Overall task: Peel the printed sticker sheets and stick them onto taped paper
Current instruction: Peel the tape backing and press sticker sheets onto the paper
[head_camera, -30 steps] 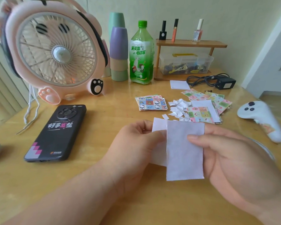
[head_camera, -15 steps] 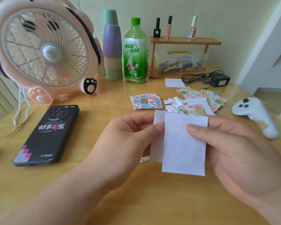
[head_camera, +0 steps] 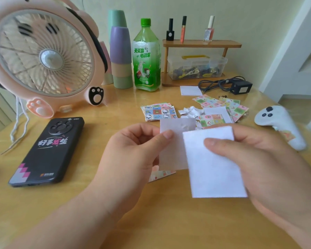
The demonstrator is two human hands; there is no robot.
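White sheet (head_camera: 214, 168) pinched betw R fingers (head_camera: 250, 137)

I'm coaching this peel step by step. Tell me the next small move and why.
Probably draw the white sheet rightward, away from the greyish sheet: the left hand pinches the greyish one, the right hand the white one, and their edges overlap.

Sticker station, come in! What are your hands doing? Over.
Left hand pinches greyish sheet. Right hand pinches white sheet, overlapping its edge. Paper scraps and sticker stack lie beyond, not blocking.
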